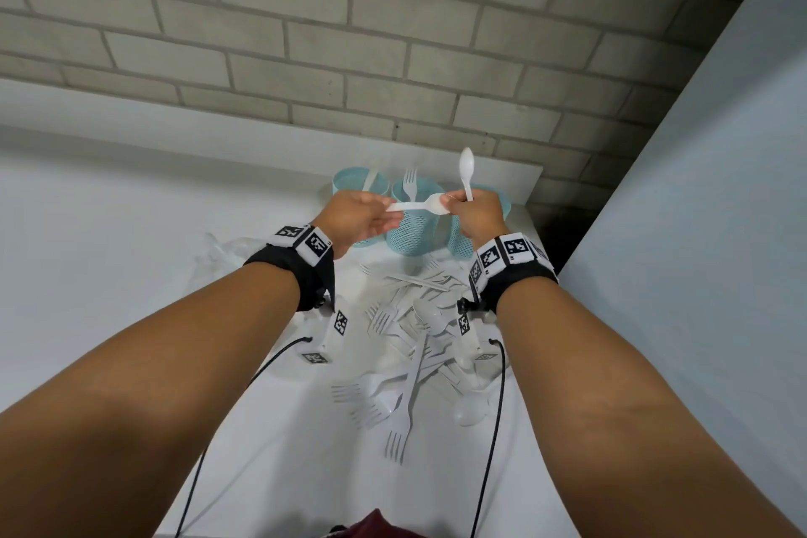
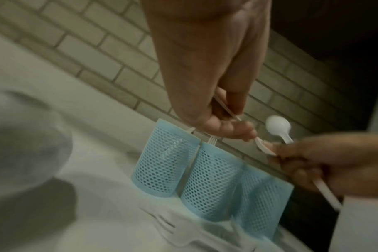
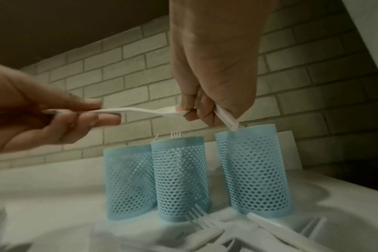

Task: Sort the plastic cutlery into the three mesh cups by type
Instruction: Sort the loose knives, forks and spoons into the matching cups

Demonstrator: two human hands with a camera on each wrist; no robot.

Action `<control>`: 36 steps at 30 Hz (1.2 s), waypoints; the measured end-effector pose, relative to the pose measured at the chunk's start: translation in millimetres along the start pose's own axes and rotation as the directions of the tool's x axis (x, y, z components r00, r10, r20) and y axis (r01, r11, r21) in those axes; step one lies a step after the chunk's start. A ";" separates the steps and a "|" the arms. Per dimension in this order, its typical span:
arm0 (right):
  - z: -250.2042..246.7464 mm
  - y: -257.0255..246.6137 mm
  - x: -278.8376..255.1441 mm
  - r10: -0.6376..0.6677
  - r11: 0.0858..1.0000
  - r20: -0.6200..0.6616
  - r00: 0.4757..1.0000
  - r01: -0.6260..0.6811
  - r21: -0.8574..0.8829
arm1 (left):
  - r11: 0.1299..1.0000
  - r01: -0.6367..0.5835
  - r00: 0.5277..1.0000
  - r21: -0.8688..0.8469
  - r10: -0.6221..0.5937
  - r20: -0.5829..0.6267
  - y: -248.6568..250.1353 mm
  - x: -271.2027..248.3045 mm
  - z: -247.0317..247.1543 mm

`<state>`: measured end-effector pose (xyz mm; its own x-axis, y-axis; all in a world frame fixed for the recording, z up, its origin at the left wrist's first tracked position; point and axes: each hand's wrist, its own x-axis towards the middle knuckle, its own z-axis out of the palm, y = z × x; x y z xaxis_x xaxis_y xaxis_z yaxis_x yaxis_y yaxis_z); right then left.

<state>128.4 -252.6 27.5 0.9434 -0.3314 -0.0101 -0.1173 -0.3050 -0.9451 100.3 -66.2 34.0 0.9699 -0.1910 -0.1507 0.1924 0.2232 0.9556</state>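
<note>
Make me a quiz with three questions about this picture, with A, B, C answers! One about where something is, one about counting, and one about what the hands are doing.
1. Where do the blue cups stand?
A. At the back of the white table, by the brick wall
B. On the floor
C. On a shelf above the wall

2. How many blue cups are there?
A. One
B. Five
C. Three

3. What is the right hand doing?
A. Lying flat on the table
B. Holding a spoon upright
C. Covering a cup

Answers:
1 A: the cups stand in a row at the table's far edge below the bricks.
2 C: the right wrist view shows three cups side by side.
3 B: its fingers are curled round the spoon's handle, bowl pointing up, and also pinch one end of a second white utensil that the left hand holds by the handle.
</note>
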 end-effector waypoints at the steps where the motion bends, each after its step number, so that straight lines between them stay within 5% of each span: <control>1: 2.4 -0.4 -0.1 -0.030 0.999 -0.008 1.000 0.030 -0.019 | 0.989 0.027 0.999 0.148 -0.033 0.038 -1.1 -2.3 0.7; 4: 9.6 -2.9 -3.0 -0.108 0.994 -0.002 0.994 0.108 -0.034 | 0.835 0.054 0.967 0.547 -0.180 0.179 -1.8 -11.6 5.1; 6: 13.5 -5.0 -5.8 -0.158 0.987 0.037 0.987 0.159 -0.032 | 0.808 0.071 0.949 0.585 -0.235 0.210 -2.1 -17.8 14.1; 10: 16.8 -13.3 -17.2 -0.163 0.985 0.216 0.963 0.171 -0.015 | 0.900 0.110 0.983 0.421 -0.162 0.088 -4.1 -18.5 32.0; 15: 9.2 -15.8 -15.5 0.104 0.983 0.068 0.992 -0.113 0.144 | 0.966 0.109 0.994 0.234 -0.112 0.001 -4.0 -12.1 30.0; 18: 7.1 -7.6 -16.5 0.173 0.944 0.089 0.981 -0.191 0.268 | 0.987 0.100 0.994 0.125 -0.095 -0.044 -5.1 -8.7 28.8; 25: 7.4 -11.4 -32.3 0.345 0.771 0.322 0.882 -0.461 0.438 | 0.991 0.088 0.992 0.100 -0.079 -0.095 -16.0 -8.0 35.5; 36: 23.5 -24.2 -47.4 0.378 0.864 0.312 0.872 -0.453 0.220 | 0.994 0.111 0.994 -0.026 -0.111 -0.001 -26.2 -8.5 44.9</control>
<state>93.8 -208.5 43.2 0.8750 -0.1257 -0.4676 -0.4604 0.0827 -0.8838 80.3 -113.3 21.6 0.9429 -0.2133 -0.2558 0.3022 0.2250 0.9263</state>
